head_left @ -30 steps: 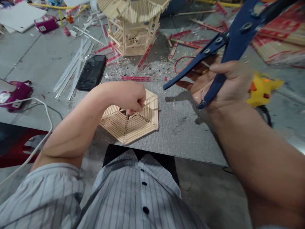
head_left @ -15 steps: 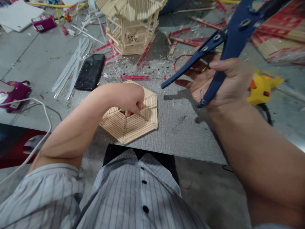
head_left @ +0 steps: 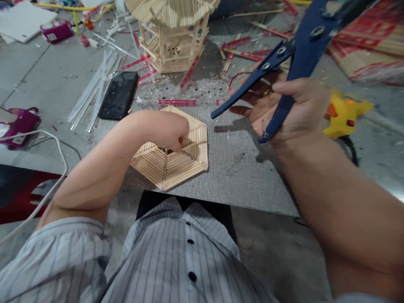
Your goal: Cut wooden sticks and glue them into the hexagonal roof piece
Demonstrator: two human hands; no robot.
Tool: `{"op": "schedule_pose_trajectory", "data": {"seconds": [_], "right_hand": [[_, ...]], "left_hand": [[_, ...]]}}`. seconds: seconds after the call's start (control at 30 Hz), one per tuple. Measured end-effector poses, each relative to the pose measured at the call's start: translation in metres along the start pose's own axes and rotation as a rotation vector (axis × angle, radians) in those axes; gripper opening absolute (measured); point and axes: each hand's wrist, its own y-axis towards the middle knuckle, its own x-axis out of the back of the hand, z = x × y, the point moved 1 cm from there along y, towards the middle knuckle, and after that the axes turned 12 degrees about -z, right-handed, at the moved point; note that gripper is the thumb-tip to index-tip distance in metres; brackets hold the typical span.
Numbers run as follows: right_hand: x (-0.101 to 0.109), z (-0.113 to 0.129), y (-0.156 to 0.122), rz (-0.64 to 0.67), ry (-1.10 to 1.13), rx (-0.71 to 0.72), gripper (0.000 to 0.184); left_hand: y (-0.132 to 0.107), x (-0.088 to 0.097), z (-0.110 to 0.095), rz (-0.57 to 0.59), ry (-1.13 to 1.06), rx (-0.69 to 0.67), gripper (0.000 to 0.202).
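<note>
My left hand point(head_left: 172, 130) is curled down over the middle of a flat hexagonal panel point(head_left: 186, 170) of thin wooden sticks, which lies near the table's front edge. Its fingertips are hidden beneath it, so I cannot make out what they pinch. One thin stick point(head_left: 196, 143) runs out to the right from those fingers across the panel. At the right, raised above the table, my right hand point(head_left: 284, 103) holds a two-handled blue tool point(head_left: 292, 69), like pliers or shears. The tool's handles are spread apart, and its working end passes out of view at the top.
A stick-built pavilion model point(head_left: 173, 50) stands behind the panel. To the left are a black phone point(head_left: 118, 96), clear glue sticks point(head_left: 94, 92) and a purple device point(head_left: 19, 126). A yellow glue gun point(head_left: 345, 113) and packed sticks point(head_left: 372, 46) lie right. Scraps litter the back.
My left fingers have curled slightly further, and a fingertip that showed below the hand is now hidden. My right hand keeps hold of the blue tool with its handles still apart.
</note>
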Motion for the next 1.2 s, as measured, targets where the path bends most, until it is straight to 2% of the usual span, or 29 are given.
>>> {"op": "schedule_pose_trajectory", "data": {"seconds": [0.27,0.43,0.67,0.8,0.87,0.97,1.07,1.2], "right_hand": [[0.004,-0.004,0.003,0.064,-0.02,0.042,0.024],[0.004,-0.005,0.004,0.04,-0.034,0.045,0.026],[0.001,-0.001,0.001,0.086,-0.052,0.096,0.025],[-0.002,-0.004,-0.003,-0.012,-0.126,0.219,0.027],[-0.005,-0.006,-0.006,-0.05,-0.162,0.255,0.027],[-0.01,-0.009,-0.012,-0.01,-0.169,0.255,0.025],[-0.014,-0.01,-0.019,0.088,-0.177,0.226,0.024],[-0.018,-0.013,-0.026,0.174,-0.202,0.169,0.018]], "left_hand": [[0.0,0.0,0.001,0.047,0.002,-0.023,0.014],[0.001,-0.002,0.004,0.021,-0.038,-0.016,0.012],[0.001,0.006,0.015,-0.216,-0.181,0.009,0.009],[-0.001,0.012,0.02,-0.393,-0.423,0.051,0.01],[0.001,0.011,0.02,-0.437,-0.575,0.034,0.01],[0.005,0.004,0.017,-0.422,-0.736,0.004,0.01],[0.009,-0.002,0.012,-0.362,-0.849,-0.002,0.01],[0.01,-0.004,0.006,-0.313,-0.9,-0.013,0.008]]}}
